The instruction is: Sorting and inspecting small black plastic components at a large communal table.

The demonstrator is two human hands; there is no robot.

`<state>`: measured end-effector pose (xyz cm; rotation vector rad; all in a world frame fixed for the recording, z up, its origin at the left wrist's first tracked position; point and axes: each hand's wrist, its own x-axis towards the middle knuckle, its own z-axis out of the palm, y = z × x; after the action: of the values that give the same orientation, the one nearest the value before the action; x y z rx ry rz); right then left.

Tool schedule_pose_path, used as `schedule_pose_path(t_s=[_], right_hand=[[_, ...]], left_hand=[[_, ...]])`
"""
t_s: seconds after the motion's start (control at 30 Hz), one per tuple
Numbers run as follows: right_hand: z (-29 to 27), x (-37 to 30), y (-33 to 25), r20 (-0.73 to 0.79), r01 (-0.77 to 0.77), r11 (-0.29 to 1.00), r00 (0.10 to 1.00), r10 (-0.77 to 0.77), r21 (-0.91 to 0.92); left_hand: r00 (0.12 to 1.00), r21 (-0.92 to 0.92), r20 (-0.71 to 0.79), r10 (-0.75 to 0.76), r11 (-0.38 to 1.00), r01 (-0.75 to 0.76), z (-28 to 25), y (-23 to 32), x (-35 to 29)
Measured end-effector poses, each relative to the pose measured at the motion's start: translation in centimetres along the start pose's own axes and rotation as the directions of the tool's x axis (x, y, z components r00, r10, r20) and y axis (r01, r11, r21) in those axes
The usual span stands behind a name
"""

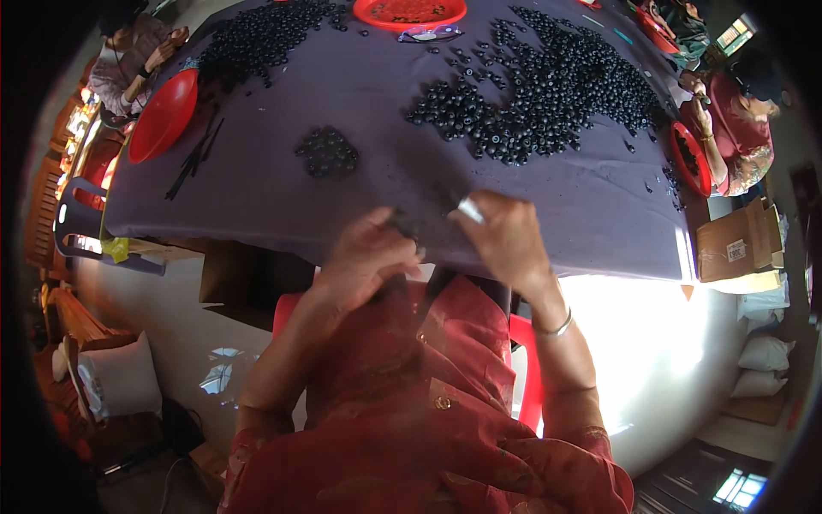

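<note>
My left hand (pixel 370 259) is raised just over the table's near edge, its fingers curled round a small dark piece (pixel 402 224); motion blurs it. To its right, my right hand (pixel 511 238) is closed on a small tool with a whitish part (pixel 469 211); its dark tip is smeared, so I cannot tell its kind. The hands are apart. Beyond my left hand lies a small cluster of round black bead-like pieces (pixel 327 152). A far larger spread of the same pieces (pixel 548 98) covers the table's right side.
Another black heap (pixel 257 38) is at the far left. A red basin (pixel 163 116) stands below it, with dark sticks (pixel 195 158) alongside. Another red basin (pixel 411 10) sits at the back. People work left (pixel 128 64) and right (pixel 728 120). A cardboard box (pixel 738 244) stands right.
</note>
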<state>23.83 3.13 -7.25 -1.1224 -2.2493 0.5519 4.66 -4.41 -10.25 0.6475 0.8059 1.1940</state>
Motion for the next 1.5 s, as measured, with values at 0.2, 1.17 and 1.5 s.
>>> schedule_pose_path(t_s=[0.2,1.17,1.5], right_hand=[[0.6,5.2,6.2,-0.138,-0.191,0.949,0.977,0.16,-0.253],[1.9,0.9,-2.7,-0.12,0.27,0.721,0.96,-0.253,0.638],[2.5,0.7,-2.5,-0.133,0.278,0.764,0.96,-0.248,0.582]], left_hand=[[0.793,0.816,-0.218,0.568,0.552,-0.17,-6.8,1.3,2.8],[0.971,-0.282,0.107,0.215,0.943,-0.177,0.5,-0.3,0.4],[0.97,-0.254,0.168,0.178,0.958,-0.132,-0.2,-0.4,0.4]])
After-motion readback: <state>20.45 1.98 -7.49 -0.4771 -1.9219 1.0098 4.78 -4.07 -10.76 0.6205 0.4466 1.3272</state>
